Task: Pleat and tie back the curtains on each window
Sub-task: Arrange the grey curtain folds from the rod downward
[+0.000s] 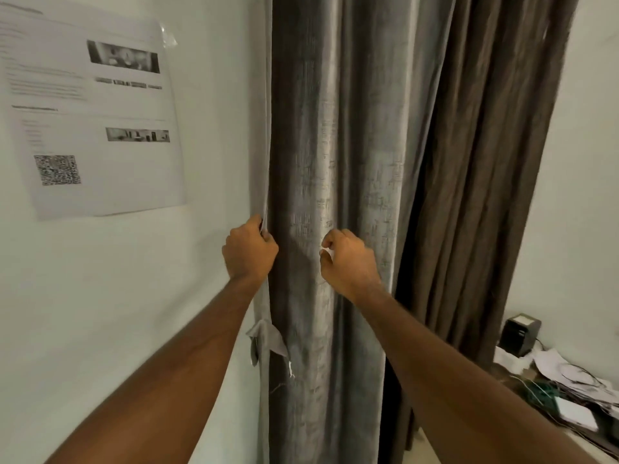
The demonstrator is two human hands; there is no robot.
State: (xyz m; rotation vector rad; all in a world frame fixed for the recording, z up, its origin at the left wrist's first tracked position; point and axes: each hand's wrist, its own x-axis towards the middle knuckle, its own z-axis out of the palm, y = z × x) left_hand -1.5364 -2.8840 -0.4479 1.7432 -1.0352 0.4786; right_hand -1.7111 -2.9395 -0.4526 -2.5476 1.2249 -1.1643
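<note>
The left hand point(249, 251) grips the pale left edge of the tall grey textured curtain point(331, 162), which hangs beside the white wall point(134, 279). The right hand point(348, 262) curls its fingers against the curtain's front fold, apparently pinching fabric. A brown curtain point(482, 162) hangs behind.

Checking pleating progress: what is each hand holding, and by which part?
Left hand grips the grey curtain by its left edge. Right hand pinches a fold on its front.
</note>
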